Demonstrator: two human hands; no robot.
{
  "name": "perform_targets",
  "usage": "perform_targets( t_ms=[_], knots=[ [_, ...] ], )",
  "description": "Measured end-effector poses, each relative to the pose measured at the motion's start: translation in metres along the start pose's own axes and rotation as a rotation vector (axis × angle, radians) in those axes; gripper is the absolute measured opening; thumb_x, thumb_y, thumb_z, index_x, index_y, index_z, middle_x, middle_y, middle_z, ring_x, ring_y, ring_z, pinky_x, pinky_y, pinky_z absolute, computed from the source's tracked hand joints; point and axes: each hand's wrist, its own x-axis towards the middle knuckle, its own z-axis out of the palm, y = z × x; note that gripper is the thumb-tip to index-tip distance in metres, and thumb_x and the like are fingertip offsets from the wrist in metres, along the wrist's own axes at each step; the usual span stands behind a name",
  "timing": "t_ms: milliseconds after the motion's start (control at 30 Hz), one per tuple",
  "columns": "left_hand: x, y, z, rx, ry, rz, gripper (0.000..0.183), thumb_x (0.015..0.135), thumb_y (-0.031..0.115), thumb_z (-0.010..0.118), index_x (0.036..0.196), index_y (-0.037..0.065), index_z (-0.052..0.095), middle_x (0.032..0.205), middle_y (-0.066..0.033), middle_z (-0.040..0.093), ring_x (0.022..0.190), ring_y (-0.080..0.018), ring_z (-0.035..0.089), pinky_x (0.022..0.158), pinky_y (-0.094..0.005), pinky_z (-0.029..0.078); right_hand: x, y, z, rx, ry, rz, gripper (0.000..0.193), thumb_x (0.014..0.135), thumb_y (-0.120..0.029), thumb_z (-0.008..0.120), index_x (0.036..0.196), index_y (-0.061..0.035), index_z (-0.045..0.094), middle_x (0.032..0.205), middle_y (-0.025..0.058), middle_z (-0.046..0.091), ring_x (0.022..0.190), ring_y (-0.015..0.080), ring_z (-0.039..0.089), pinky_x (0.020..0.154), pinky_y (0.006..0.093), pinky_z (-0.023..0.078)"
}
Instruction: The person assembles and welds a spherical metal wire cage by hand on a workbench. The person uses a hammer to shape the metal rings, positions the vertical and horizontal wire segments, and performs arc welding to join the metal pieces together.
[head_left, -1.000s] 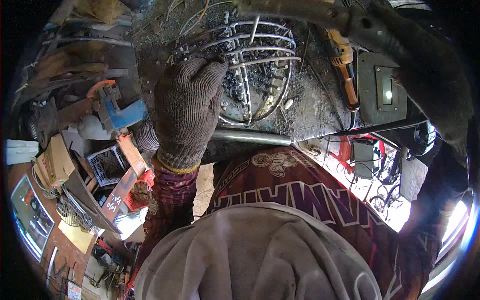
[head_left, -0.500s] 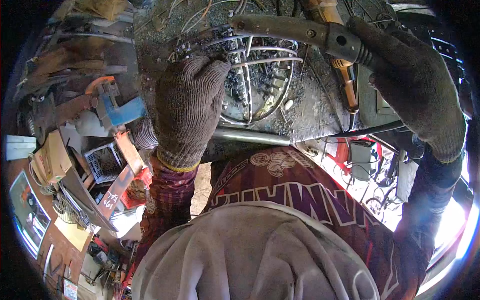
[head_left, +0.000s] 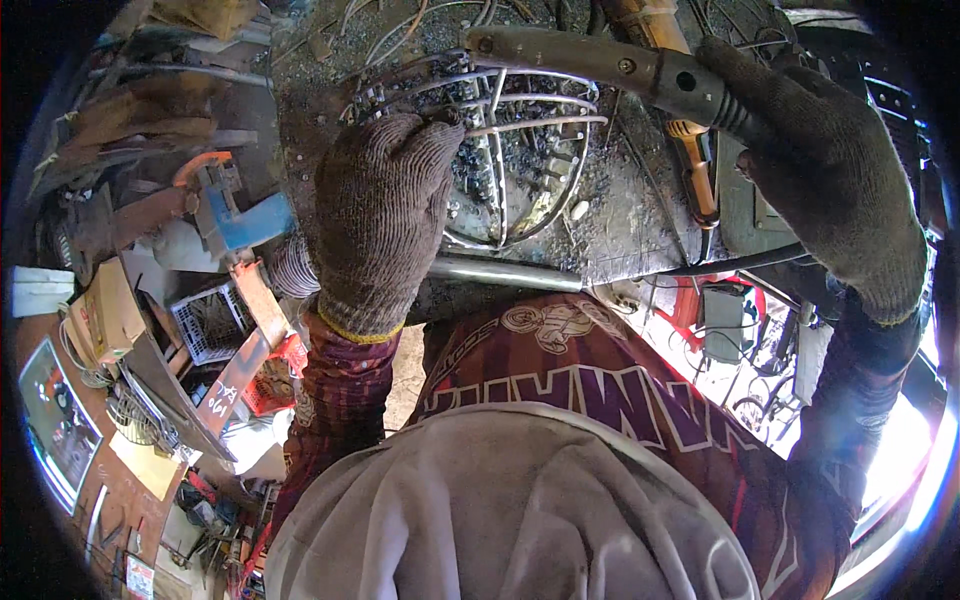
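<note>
My left hand (head_left: pixel 385 205), in a grey-brown knit glove, is closed at the left side of a round frame of bent metal rods (head_left: pixel 535 124). A rod end runs in at its thumb and forefinger; the fingertips are hidden. The frame rests on the dark work table (head_left: pixel 630 225). My gloved right hand (head_left: pixel 850 180) is wrapped around the cable end of a black welding torch (head_left: pixel 610 62). The torch points left above the far side of the frame, and its tip is hard to make out.
Behind the torch lies an orange-handled power tool (head_left: pixel 690 170). A metal tube (head_left: pixel 505 272) runs along the table's near edge. Left of the table are a blue metal clamp-like tool (head_left: pixel 245 222), a white plastic crate (head_left: pixel 212 325) and a cardboard box (head_left: pixel 105 310). A black cable (head_left: pixel 745 260) crosses at right.
</note>
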Motion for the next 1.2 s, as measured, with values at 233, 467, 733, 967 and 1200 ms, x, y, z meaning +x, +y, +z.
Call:
perform_targets(
  t_ms=[233,467,733,967,1200],
  knots=[
    [0.0,0.001,0.0,0.018,0.001,-0.013,0.02,0.083,0.013,0.07,0.103,0.012,0.071,0.102,-0.0097,0.069,0.095,-0.0327,0.066,0.084,-0.0454,0.052,-0.003,-0.001,0.008,-0.124,0.111,0.001,0.073,0.077,0.007,0.071,0.146,-0.0131,0.054,0.107,0.0145,0.067,0.09,0.0299,0.067,0.08,0.0425,0.053],
    [0.008,0.005,-0.004,0.008,0.009,0.034,0.018,0.081,0.012,0.072,0.099,0.011,0.073,0.1,-0.0096,0.069,0.092,-0.0331,0.066,0.081,-0.0453,0.053,-0.004,0.004,0.003,0.051,-0.038,0.024,0.069,0.08,0.002,0.071,0.146,-0.0135,0.054,0.11,0.0155,0.068,0.089,0.0307,0.069,0.075,0.0411,0.053],
    [0.001,0.001,0.003,0.08,0.044,0.025,0.015,0.085,0.015,0.074,0.099,0.013,0.075,0.102,-0.0081,0.071,0.093,-0.0319,0.067,0.084,-0.0437,0.053,-0.006,0.009,0.004,0.025,-0.024,-0.034,0.07,0.08,0.004,0.071,0.146,-0.0145,0.054,0.101,0.0159,0.068,0.076,0.0302,0.069,0.069,0.0389,0.054],
    [0.006,0.004,-0.003,0.063,-0.016,0.017,0.018,0.084,0.018,0.077,0.101,0.013,0.077,0.102,-0.0089,0.072,0.095,-0.0318,0.068,0.085,-0.0436,0.053,-0.008,0.006,0.012,0.073,0.04,0.002,0.073,0.079,0.005,0.071,0.146,-0.0161,0.054,0.101,0.0164,0.068,0.08,0.0304,0.069,0.072,0.0407,0.055],
    [-0.002,-0.002,0.004,0.025,0.0,-0.006,0.022,0.08,0.012,0.072,0.101,0.014,0.072,0.102,-0.0093,0.068,0.098,-0.0335,0.064,0.086,-0.047,0.052,-0.004,0.006,0.015,-0.017,0.07,-0.004,0.075,0.077,0.006,0.072,0.146,-0.0179,0.054,0.102,0.0178,0.067,0.085,0.0309,0.069,0.077,0.0414,0.054]
  ],
)
